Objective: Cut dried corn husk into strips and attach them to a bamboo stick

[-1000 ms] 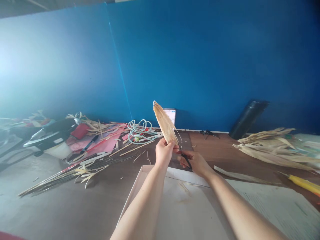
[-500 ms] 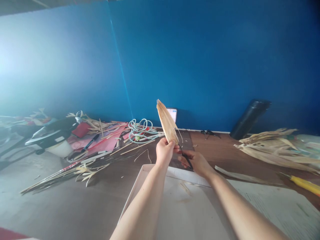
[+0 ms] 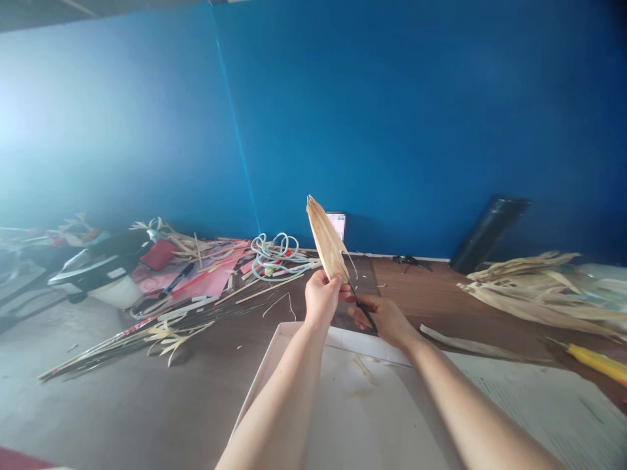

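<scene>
A dried corn husk (image 3: 326, 241), pale tan and pointed at the top, stands upright in my left hand (image 3: 321, 297), pinched near its lower end between thumb and fingers. My right hand (image 3: 385, 318) is closed around dark-handled scissors (image 3: 365, 313), whose blades reach up to the husk's right edge by my left fingers. A thin strip curls away from that edge. Below both hands lies a shallow white tray (image 3: 343, 338) with a few husk scraps (image 3: 363, 369) in it.
At left lie a bundle of thin sticks (image 3: 132, 343), pink paper (image 3: 220, 277) and a coiled pale-blue cord (image 3: 279, 254). A black cylinder (image 3: 490, 232) leans on the blue wall. More husks (image 3: 533, 287), a yellow-handled tool (image 3: 595, 362) and printed paper (image 3: 533, 398) lie right.
Almost nothing differs. The husk stays in place, and my right hand with the scissors has shifted very slightly left.
</scene>
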### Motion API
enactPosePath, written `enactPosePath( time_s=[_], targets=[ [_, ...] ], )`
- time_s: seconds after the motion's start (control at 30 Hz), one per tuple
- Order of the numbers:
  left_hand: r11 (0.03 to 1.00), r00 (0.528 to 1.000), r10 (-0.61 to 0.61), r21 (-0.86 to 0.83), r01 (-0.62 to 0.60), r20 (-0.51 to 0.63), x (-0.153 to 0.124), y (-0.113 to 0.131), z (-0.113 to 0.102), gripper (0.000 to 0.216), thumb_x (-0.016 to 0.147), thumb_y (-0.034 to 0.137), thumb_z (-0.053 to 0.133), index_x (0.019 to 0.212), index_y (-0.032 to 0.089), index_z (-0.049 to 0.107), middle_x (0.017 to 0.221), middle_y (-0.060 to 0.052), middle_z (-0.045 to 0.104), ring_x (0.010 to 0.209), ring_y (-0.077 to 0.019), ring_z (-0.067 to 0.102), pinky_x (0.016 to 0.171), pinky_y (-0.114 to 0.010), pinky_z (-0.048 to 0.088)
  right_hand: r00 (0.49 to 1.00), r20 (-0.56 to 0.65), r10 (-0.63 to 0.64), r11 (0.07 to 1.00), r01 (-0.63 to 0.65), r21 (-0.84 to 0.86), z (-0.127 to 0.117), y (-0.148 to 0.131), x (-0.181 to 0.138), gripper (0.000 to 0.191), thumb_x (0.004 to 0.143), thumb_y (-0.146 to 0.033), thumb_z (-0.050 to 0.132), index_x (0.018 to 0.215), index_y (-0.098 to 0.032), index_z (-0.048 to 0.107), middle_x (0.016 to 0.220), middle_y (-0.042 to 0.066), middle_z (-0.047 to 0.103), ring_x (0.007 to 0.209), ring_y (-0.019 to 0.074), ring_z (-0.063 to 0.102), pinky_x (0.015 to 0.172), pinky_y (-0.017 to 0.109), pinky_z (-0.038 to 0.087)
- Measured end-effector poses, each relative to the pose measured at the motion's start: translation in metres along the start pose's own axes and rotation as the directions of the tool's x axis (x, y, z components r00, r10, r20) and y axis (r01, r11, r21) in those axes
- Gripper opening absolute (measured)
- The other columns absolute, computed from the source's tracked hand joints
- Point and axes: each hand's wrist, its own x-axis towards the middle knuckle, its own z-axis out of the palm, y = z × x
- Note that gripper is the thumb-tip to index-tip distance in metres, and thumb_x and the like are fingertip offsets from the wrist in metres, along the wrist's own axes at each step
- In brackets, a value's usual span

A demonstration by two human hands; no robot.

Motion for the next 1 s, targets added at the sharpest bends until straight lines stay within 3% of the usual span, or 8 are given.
enactPosePath(
  time_s=[0.7, 1.0],
  targets=[
    [0.998, 1.000, -0.012, -0.062, 0.012, -0.008, -0.0008, 0.0028, 0.0003, 0.014, 0.070, 0.024, 0.059, 0.078, 0.012, 0.060, 0.066, -0.005, 0.065, 0.059, -0.0163, 0.064, 0.055, -0.027, 0.055, 0.999, -0.035, -0.041, 0.999, 0.039, -0.034, -0.0027, 0.0062, 0.0011, 0.041, 0.071, -0.039, 0.065, 0.104, -0.015, 0.066, 0.050, -0.005, 0.047, 0.048, 0.0108, 0.041, 0.048, 0.024, 0.032],
    [0.999, 0.999, -0.027, -0.047, 0.028, 0.016, -0.0006, 0.0017, 0.0013, 0.014, 0.070, 0.024, 0.059, 0.079, 0.014, 0.061, 0.061, -0.004, 0.063, 0.052, -0.0150, 0.062, 0.051, -0.026, 0.053, 0.996, -0.044, -0.080, 0.992, 0.075, -0.104, -0.0027, 0.0043, 0.0011, 0.031, 0.072, -0.037, 0.063, 0.097, -0.018, 0.068, 0.050, -0.005, 0.050, 0.049, 0.0116, 0.044, 0.050, 0.024, 0.033]
  ],
)
